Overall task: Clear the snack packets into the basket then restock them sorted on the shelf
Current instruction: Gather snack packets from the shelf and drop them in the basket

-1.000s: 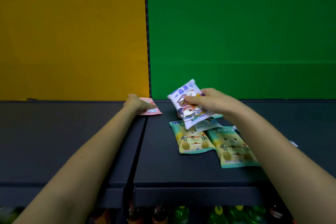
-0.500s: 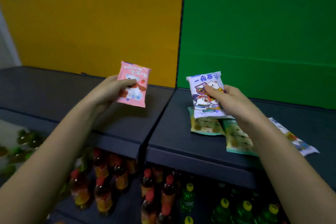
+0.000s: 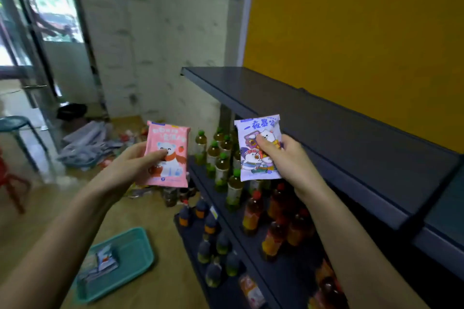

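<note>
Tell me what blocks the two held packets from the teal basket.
Nothing visible. The left hand holds the pink bear-print snack packet, the right hand the lavender cartoon packet; only open air separates them from the teal plastic basket on the floor, below left.

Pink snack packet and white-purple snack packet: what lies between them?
Nothing between the pink snack packet and white-purple snack packet; head view shows green-capped bottles behind the gap.

Raised off shelf (image 3: 326,128), pink packet (image 3: 173,165) and purple packet (image 3: 253,160), teal basket (image 3: 135,256) now visible

Shop: shelves (image 3: 326,118) stocked with bottles (image 3: 233,183).
</note>
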`<act>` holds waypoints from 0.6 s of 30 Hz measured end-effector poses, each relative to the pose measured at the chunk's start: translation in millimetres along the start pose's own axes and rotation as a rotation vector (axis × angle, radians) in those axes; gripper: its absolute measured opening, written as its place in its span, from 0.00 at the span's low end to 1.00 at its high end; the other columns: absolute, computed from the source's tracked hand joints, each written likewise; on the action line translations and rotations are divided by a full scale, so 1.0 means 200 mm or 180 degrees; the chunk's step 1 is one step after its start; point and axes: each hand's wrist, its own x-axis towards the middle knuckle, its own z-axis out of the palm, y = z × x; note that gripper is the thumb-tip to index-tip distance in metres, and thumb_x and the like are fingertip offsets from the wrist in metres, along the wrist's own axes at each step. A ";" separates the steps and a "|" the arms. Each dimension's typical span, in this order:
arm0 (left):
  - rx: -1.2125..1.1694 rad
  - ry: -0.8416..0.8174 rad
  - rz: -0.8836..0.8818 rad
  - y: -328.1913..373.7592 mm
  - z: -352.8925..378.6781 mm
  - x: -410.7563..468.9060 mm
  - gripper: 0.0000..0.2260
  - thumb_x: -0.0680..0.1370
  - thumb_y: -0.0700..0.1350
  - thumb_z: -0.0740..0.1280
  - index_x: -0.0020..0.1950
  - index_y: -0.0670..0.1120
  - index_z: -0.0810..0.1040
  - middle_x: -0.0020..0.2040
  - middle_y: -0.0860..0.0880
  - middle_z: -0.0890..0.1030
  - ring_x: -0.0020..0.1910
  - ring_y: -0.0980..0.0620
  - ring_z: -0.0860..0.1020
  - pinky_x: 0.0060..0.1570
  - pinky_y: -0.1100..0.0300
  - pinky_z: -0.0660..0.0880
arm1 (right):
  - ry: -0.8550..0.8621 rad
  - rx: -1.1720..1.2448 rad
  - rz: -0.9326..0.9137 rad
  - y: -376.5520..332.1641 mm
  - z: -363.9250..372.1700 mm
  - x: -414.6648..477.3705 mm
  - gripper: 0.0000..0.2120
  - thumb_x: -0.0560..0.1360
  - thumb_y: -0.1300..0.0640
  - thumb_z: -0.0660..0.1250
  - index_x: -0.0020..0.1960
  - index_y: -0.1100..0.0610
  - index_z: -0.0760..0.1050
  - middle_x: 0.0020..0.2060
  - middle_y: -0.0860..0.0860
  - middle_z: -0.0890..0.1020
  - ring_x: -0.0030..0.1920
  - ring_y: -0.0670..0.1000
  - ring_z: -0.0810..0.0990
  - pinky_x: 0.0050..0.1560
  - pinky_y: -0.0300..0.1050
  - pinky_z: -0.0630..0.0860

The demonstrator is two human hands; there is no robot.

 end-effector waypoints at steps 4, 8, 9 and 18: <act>-0.0010 0.0527 -0.0260 -0.24 -0.46 0.00 0.04 0.77 0.38 0.63 0.47 0.42 0.78 0.33 0.52 0.84 0.27 0.59 0.79 0.26 0.68 0.75 | -0.0538 0.0202 0.0098 0.07 0.55 0.14 0.11 0.73 0.48 0.68 0.47 0.55 0.78 0.43 0.50 0.85 0.45 0.49 0.84 0.49 0.46 0.79; -0.0161 0.1097 -0.0567 -0.44 -0.88 0.02 0.03 0.76 0.37 0.65 0.46 0.40 0.79 0.29 0.52 0.83 0.24 0.59 0.79 0.25 0.69 0.75 | -0.1002 0.0491 0.0363 0.13 1.12 0.27 0.10 0.74 0.50 0.67 0.50 0.56 0.78 0.45 0.52 0.85 0.45 0.51 0.85 0.47 0.48 0.80; -0.0198 0.1202 -0.0658 -0.49 -0.97 0.03 0.03 0.76 0.37 0.66 0.46 0.40 0.79 0.29 0.51 0.83 0.25 0.58 0.79 0.25 0.68 0.76 | -0.1100 0.0537 0.0441 0.15 1.26 0.30 0.10 0.74 0.51 0.67 0.50 0.57 0.77 0.45 0.53 0.85 0.45 0.51 0.85 0.47 0.48 0.80; -0.0311 0.1946 -0.1257 -0.95 -1.58 0.18 0.04 0.73 0.40 0.70 0.44 0.41 0.79 0.29 0.50 0.84 0.26 0.57 0.81 0.25 0.67 0.77 | -0.1527 0.0591 0.1143 0.40 2.14 0.59 0.06 0.75 0.55 0.67 0.49 0.57 0.76 0.49 0.57 0.84 0.50 0.57 0.83 0.56 0.55 0.78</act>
